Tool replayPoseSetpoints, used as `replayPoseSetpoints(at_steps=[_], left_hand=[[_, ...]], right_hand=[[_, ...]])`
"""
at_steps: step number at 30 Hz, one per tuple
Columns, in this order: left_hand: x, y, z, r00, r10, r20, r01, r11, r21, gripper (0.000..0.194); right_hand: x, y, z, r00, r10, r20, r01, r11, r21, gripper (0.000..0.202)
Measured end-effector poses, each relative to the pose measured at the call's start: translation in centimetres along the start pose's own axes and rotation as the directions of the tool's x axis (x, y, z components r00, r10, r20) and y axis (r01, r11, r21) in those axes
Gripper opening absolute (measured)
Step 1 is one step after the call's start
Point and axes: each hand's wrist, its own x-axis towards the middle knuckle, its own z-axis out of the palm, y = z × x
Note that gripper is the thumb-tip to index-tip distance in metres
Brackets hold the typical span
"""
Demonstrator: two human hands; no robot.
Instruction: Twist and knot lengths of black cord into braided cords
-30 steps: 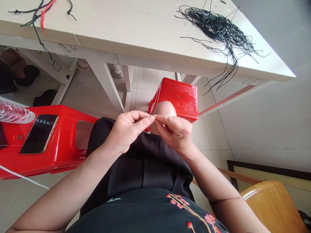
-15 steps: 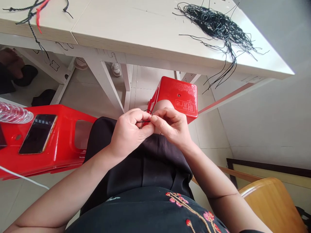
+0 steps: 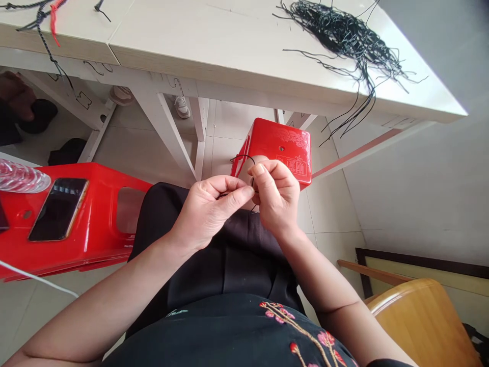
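Observation:
Above my lap, my left hand (image 3: 212,206) pinches a thin black cord (image 3: 243,156) between thumb and forefinger. My right hand (image 3: 277,193) is closed on the same cord close by, its thumb on top of the bent forefinger. One strand arches up over the fingers and its free end points left; a short piece hangs below between the hands. Most of the cord inside the fingers is hidden. On the table's right side lies a loose bundle of black cords (image 3: 344,38), with several ends drooping over the front edge.
The white table (image 3: 214,56) spans the front, with knotted black cords (image 3: 48,46) and a red cord (image 3: 54,23) at its left. A red stool (image 3: 263,135) stands below. To the left, another red stool (image 3: 103,204) holds a phone (image 3: 59,209) and a clear bottle (image 3: 23,176). A wooden chair (image 3: 428,326) is at right.
My right hand has turned and risen slightly, its thumb now pointing up. The cord's loop has opened into a strand arching up and left. My left hand has shifted a little right.

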Motion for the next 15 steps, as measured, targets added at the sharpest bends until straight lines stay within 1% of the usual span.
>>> replayPoseSetpoints(at_steps=[2, 4, 6, 7, 9, 12, 15], left_hand=[[-0.09, 0.45, 0.01, 0.997, -0.077, 0.031, 0.079, 0.995, -0.067, 0.011], [-0.21, 0.82, -0.09, 0.987, -0.147, 0.061, 0.153, 0.981, -0.120, 0.012], [-0.32, 1.07, -0.19, 0.978, -0.189, 0.088, 0.201, 0.966, -0.161, 0.012], [-0.36, 1.15, -0.21, 0.976, -0.195, 0.096, 0.209, 0.963, -0.170, 0.012], [-0.38, 1.22, -0.17, 0.982, -0.168, 0.089, 0.180, 0.971, -0.159, 0.008], [-0.22, 1.14, 0.02, 0.993, -0.106, 0.055, 0.111, 0.989, -0.100, 0.011], [0.07, 0.88, 0.06, 0.998, -0.058, 0.031, 0.058, 0.998, -0.001, 0.013]], right_hand=[[0.10, -0.13, 0.10, 0.999, 0.049, 0.020, -0.050, 0.997, 0.058, 0.027], [0.12, -0.28, 0.23, 0.992, 0.107, 0.065, -0.113, 0.988, 0.102, 0.027], [0.08, -0.37, 0.34, 0.976, 0.164, 0.140, -0.185, 0.971, 0.152, 0.027], [0.07, -0.37, 0.37, 0.972, 0.172, 0.159, -0.198, 0.967, 0.162, 0.026], [0.14, -0.26, 0.33, 0.982, 0.136, 0.133, -0.154, 0.979, 0.133, 0.025], [0.42, 0.05, 0.01, 0.997, 0.050, 0.053, -0.050, 0.999, -0.008, 0.026], [0.65, 0.22, -0.42, 0.996, 0.008, 0.085, 0.003, 0.991, -0.130, 0.027]])
